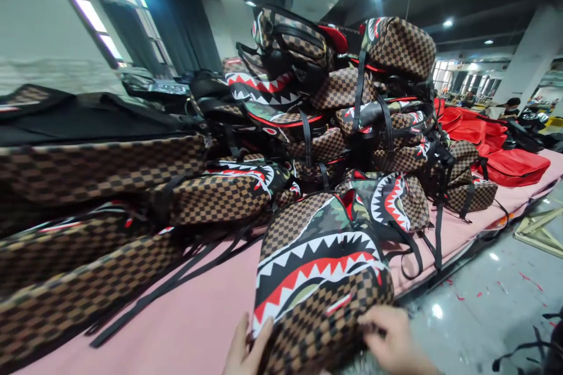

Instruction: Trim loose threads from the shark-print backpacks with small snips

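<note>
Shark-mouth backpack (321, 269) is front & ctr, lying at the near side of the pink-covered table (211, 316), btwn both hands; check pattern w/ camo, red & white teeth. L hand (248, 345): at bag's lower L edge, part open, two digits spread & touching it; can't tell if it really grips. R hand (389, 337): fingers curled in, nearly closed on bag's lower R side, pinching the material.

Right behind: big pile of similar bags (272, 91), stacked several high, blocking most of the view past it. One bag w/ shark mouth (398, 202) sits just behind the backpack's upper R, w/ straps hanging toward table edge. To the L, check bags (88, 170) stacked, taking up that side; loose black strap (152, 299) runs across the pink cover nr them. Far R on table: red bags (514, 167). Floor (479, 299) on R has red scraps; pale frame (539, 228) stands nr table, cut off at R edge. Person (510, 106) in bkgd, mostly hidden & tiny.

Backpack's bottom end cut off by lower edge of view & blurry; R fingertips blurred too. L stack cut off at L, soft w/ blur. Dark item w/ straps (552, 343), bottom R, cut off, unclear what.
</note>
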`<act>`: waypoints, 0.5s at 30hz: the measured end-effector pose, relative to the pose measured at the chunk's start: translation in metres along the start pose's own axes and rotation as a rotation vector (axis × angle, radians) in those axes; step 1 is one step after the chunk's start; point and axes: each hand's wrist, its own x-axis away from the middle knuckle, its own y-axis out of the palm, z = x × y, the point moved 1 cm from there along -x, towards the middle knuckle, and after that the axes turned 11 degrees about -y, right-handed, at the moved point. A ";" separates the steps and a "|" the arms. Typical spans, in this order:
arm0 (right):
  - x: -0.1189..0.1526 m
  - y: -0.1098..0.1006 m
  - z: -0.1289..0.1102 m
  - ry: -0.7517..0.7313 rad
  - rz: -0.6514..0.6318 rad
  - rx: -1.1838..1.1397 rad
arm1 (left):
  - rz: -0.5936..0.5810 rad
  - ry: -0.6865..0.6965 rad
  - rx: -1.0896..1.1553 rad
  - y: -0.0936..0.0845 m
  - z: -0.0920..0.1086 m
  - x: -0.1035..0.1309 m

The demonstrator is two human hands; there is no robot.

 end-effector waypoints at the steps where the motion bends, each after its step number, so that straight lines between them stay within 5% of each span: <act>1: -0.003 -0.011 0.007 0.084 0.054 -0.001 | 0.021 0.022 -0.069 -0.003 -0.001 -0.001; 3: -0.012 -0.034 0.029 0.235 0.236 -0.001 | 0.071 0.007 -0.157 -0.015 -0.003 -0.001; 5: -0.018 -0.043 0.054 0.345 0.286 -0.076 | 0.074 -0.090 -0.152 -0.027 -0.003 0.002; 10: 0.000 -0.005 0.086 0.426 0.299 -0.249 | -0.286 -0.211 0.027 -0.034 -0.009 0.026; 15: 0.041 0.031 0.091 0.505 0.299 -0.378 | 0.030 -0.185 -0.022 -0.055 -0.066 0.072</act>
